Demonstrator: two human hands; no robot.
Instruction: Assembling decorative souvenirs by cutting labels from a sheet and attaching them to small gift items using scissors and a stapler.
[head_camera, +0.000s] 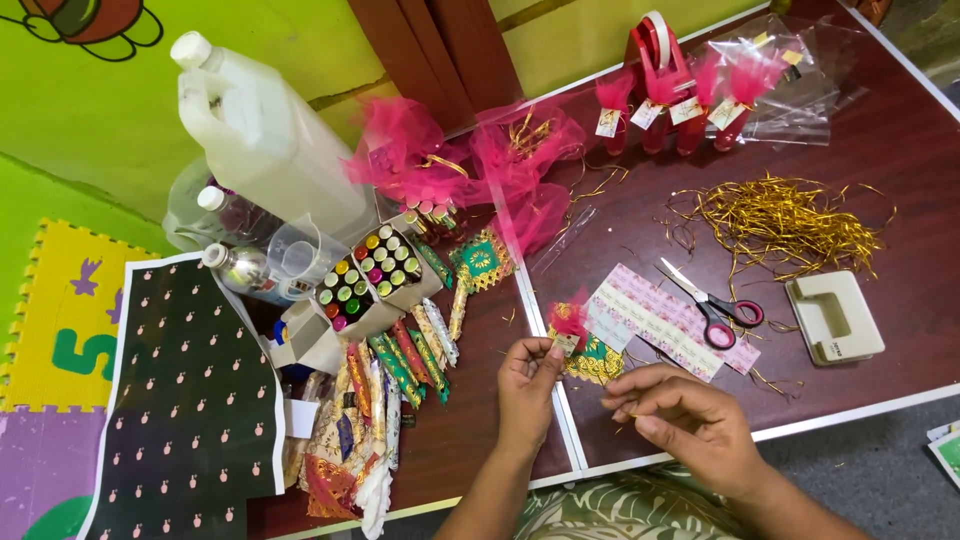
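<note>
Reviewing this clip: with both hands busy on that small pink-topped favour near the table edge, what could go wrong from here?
1. The left hand pinches the small favour only at its tag end; a loose grip could drop it off the table edge.
2. The scissors lie just beyond the right hand; a blind reach may meet the blades.
3. Loose gold strands could snag fingers and drag across the paper tags.

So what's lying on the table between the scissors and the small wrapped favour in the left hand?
In the head view, a strip of pink-patterned paper tags lies between the scissors and the wrapped favour that the left hand holds.
</note>
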